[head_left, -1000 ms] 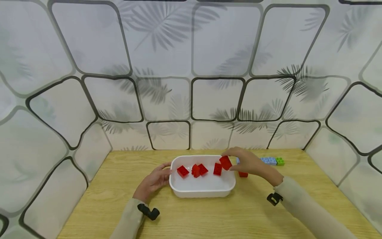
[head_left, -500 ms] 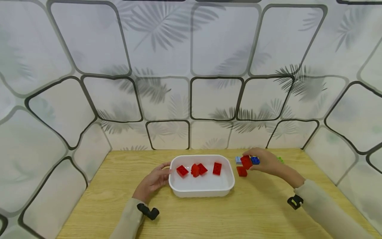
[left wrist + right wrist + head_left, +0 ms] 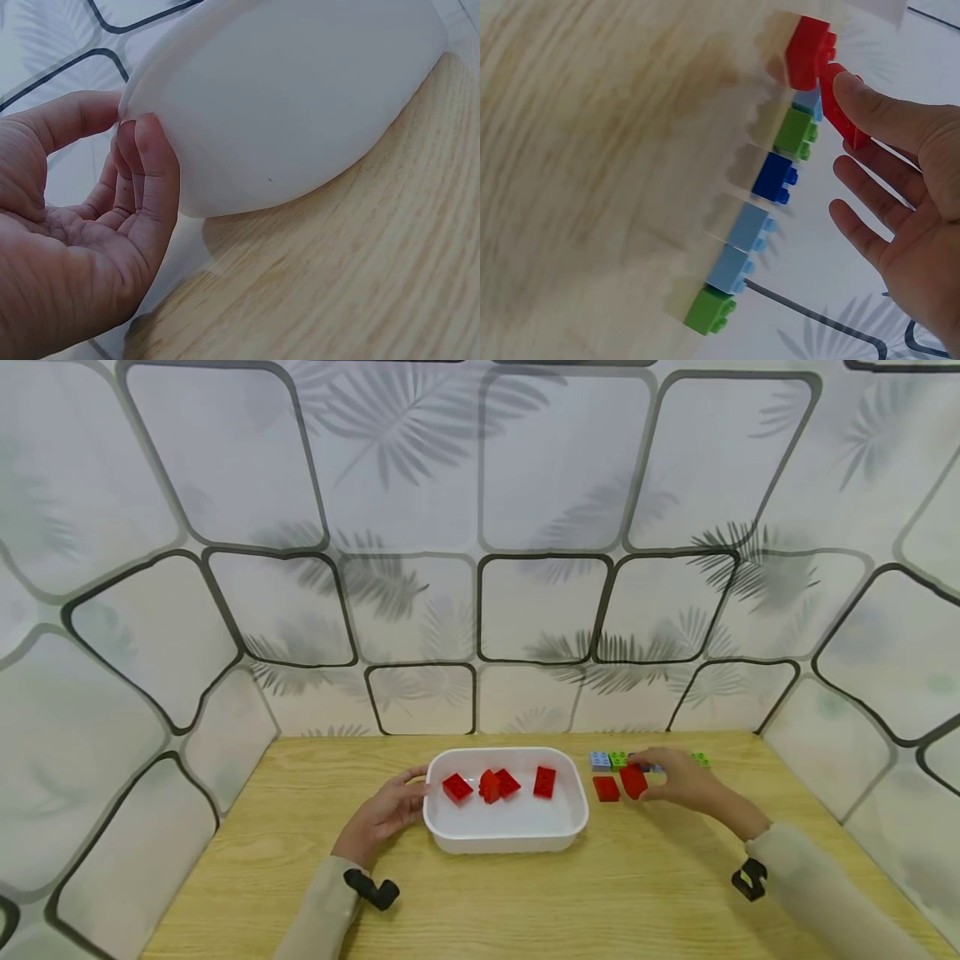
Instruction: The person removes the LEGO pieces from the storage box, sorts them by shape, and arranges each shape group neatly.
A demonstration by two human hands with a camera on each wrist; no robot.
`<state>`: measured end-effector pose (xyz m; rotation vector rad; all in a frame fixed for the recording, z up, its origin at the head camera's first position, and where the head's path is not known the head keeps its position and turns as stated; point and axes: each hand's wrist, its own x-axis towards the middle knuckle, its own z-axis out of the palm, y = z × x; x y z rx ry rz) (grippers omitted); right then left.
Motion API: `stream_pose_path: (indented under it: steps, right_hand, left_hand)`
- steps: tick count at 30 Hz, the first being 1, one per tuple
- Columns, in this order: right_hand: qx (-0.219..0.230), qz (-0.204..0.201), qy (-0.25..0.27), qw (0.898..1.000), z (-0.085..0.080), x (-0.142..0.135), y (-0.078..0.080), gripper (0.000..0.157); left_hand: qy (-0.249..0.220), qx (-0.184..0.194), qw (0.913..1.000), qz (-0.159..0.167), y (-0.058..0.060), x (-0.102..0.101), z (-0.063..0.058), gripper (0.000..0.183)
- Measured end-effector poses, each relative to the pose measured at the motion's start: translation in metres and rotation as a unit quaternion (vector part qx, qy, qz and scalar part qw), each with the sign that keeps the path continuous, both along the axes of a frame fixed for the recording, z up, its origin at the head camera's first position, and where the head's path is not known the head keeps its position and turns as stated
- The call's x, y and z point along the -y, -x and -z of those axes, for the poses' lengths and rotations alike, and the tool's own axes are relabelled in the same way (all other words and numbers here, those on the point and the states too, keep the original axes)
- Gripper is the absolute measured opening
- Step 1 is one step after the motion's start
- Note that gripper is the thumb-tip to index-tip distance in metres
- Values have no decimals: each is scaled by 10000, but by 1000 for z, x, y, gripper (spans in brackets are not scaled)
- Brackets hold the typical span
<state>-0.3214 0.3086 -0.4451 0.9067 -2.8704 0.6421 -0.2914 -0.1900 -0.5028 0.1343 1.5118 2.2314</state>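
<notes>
In the head view my left hand [image 3: 384,814] is at the left end of a white plastic tub [image 3: 506,843]. Its curled fingers hold the tub's rim, as the left wrist view shows. Inside the tub lie several red toy bricks [image 3: 457,788]. My right hand [image 3: 686,781] pinches another red brick [image 3: 836,105] between thumb and fingers, just above the table. One red brick [image 3: 606,789] rests on the table to the left of it. Behind them runs a row of bricks, including a light blue one [image 3: 600,762] and a green one [image 3: 618,760]; my right hand partly covers it.
The right wrist view shows more of the row: a dark blue brick [image 3: 774,178], light blue ones [image 3: 750,226] and a green brick [image 3: 709,310] at the end. The wooden table [image 3: 480,902] backs onto a patterned wall covering [image 3: 420,610].
My right hand has carried its red brick from over the tub's right end rightward, then lowered it beside the red brick on the table. The left hand stays at the tub.
</notes>
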Motion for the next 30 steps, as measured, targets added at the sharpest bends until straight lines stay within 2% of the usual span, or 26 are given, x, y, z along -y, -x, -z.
stream_pose_path:
  steps: [3, 6, 13, 20, 30]
  right_hand:
    - [255, 132, -23, 9996, 7, 0, 1, 56]
    - [308, 227, -121, 9992, 13, -1, 2, 55]
    - [150, 133, -227, 9995, 22, -5, 0, 54]
    - [77, 58, -258, 9996, 26, -9, -3, 54]
    - [82, 102, -354, 9993, 28, -13, 2, 53]
  left_hand:
    - [23, -3, 10000, -16, 0, -1, 0, 46]
    - [67, -3, 10000, -59, 0, -1, -1, 46]
    - [13, -14, 10000, -59, 0, -1, -1, 44]
    - [-94, 66, 9999, -64, 2, -2, -1, 33]
    - [161, -65, 9998, -55, 1, -1, 0, 48]
